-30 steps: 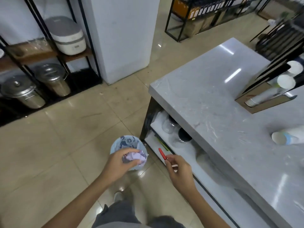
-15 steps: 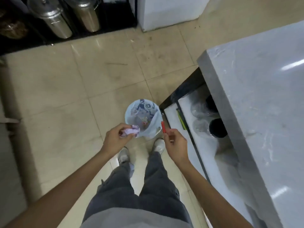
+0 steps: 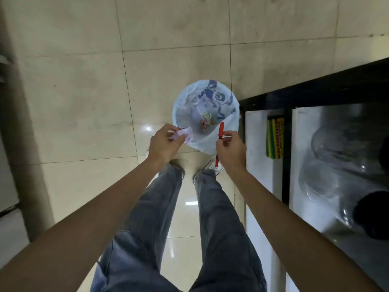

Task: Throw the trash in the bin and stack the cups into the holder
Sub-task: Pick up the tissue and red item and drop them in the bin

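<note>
On the beige tiled floor (image 3: pixel 84 102), the bin (image 3: pixel 205 114) sits mid-frame just above both hands: left hand (image 3: pixel 163 144) clutches crumpled paper (image 3: pixel 183 134) at its lower-left rim, right hand (image 3: pixel 230 149) pinches an upright red pen (image 3: pixel 220 132).

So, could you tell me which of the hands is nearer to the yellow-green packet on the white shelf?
Right. The right hand, holding a red pen, is beside the packet; the left hand is farther away, across the bin.

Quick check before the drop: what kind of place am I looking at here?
Probably a shop or café service area, seen at floor level: glossy beige floor tiles, a small lined bin beside a black-framed counter shelf storing clear glass jars. The left hand holds crumpled paper at the bin's rim.
</note>
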The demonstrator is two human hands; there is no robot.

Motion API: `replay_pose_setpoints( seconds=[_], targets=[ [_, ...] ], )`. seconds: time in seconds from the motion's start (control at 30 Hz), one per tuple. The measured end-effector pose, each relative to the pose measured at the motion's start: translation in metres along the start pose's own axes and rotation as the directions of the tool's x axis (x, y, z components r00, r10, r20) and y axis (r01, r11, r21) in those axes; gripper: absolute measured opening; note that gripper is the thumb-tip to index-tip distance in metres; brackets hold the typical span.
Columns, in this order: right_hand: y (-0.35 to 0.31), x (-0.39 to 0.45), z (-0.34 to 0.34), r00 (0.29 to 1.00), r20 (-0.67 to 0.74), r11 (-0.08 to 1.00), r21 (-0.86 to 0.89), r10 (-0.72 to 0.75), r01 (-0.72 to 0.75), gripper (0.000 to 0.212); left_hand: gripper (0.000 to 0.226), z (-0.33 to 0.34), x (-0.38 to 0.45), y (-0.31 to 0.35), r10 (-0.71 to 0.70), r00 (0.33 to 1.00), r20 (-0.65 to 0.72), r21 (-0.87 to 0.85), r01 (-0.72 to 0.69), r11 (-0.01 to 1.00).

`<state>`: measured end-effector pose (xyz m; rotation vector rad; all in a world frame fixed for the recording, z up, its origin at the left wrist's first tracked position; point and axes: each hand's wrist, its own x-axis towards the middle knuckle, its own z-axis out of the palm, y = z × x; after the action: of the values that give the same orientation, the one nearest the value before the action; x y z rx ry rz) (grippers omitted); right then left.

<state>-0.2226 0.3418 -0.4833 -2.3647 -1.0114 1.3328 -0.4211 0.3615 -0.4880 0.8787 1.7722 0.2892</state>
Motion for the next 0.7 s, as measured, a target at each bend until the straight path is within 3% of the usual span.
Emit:
replay_pose_setpoints(
  seconds=[0.2,0.37,0.47,0.63,0.7],
  targets=[
    [0.04,0.085,0.047,0.999,0.016,0.992,-0.116,-0.048,0.049,0.017,0.028,0.052,0.081,-0.03,0.034,0.999,0.042,0.053,-0.036,0.998],
    [0.057,0.148,0.083,0.997,0.003,0.993,-0.081,-0.083,0.083,0.014,0.028,0.084,0.139,-0.052,0.077,0.997,0.006,0.071,-0.077,0.995],
    [0.071,0.187,0.115,0.994,0.033,0.991,-0.086,-0.1,0.102,0.011,0.031,0.103,0.183,-0.073,0.033,0.999,-0.03,0.121,-0.03,0.992],
    [0.071,0.2,0.127,0.99,0.052,0.986,-0.096,-0.128,0.133,0.017,0.013,0.118,0.198,-0.067,0.083,0.995,-0.048,0.082,-0.079,0.994],
    [0.073,0.205,0.133,0.989,0.066,0.985,-0.098,-0.135,0.141,0.02,0.022,0.124,0.204,-0.068,0.11,0.991,-0.074,0.091,-0.103,0.991]
  ],
)
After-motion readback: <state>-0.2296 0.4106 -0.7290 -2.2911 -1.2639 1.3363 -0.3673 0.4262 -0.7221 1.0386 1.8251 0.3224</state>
